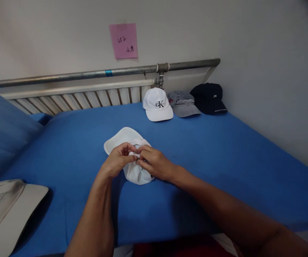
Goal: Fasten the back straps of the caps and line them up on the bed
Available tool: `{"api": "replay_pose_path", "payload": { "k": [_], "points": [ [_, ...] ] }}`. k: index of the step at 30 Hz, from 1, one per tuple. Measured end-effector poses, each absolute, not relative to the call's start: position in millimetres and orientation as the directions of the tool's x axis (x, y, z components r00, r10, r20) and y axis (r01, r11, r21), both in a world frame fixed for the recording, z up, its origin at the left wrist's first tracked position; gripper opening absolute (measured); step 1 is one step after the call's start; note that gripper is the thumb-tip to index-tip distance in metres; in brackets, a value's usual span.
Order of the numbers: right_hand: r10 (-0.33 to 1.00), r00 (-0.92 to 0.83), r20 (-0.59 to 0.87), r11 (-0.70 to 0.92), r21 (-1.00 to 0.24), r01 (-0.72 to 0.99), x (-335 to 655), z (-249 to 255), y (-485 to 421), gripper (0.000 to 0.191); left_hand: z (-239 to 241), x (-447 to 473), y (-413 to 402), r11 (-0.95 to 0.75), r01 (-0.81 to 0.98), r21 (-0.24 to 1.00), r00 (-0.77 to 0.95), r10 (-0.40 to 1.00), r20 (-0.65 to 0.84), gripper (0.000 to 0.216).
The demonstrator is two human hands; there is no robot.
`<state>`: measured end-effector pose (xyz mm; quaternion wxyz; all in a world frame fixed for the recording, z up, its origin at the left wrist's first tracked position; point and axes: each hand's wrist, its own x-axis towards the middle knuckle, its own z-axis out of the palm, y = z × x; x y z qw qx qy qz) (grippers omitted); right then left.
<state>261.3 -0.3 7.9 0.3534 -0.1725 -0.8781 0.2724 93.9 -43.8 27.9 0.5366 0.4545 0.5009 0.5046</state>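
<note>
A white cap (124, 140) lies on the blue bed sheet (210, 157) in front of me, its brim pointing away to the left. My left hand (118, 160) and my right hand (155, 163) meet over the cap's back part. Both pinch its white fabric or strap with closed fingers. The exact piece under the fingertips is hidden.
Three caps stand in a row at the bed's far end: a white one with a black logo (158, 104), a grey one (183, 103) and a black one (209, 98). A beige cap (6, 210) lies at the near left. A blue pillow (1, 132) is at the left, and a metal rail (89, 75) runs along the wall.
</note>
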Motion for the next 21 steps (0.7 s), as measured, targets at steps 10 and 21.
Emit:
{"api": "replay_pose_path", "payload": {
  "k": [10, 21],
  "points": [
    [0.652, -0.701, 0.289, 0.435, -0.9, 0.034, 273.6, 14.4, 13.5, 0.012, 33.4, 91.5, -45.9, 0.121, -0.187, 0.975, -0.078, 0.987, -0.138, 0.029],
    [0.682, -0.687, 0.25, 0.371, -0.928, 0.03, 270.6, 11.6, 11.0, 0.014, 32.5, 90.9, -46.5, 0.128, -0.197, 0.972, 0.013, 0.992, -0.128, 0.024]
  ]
}}
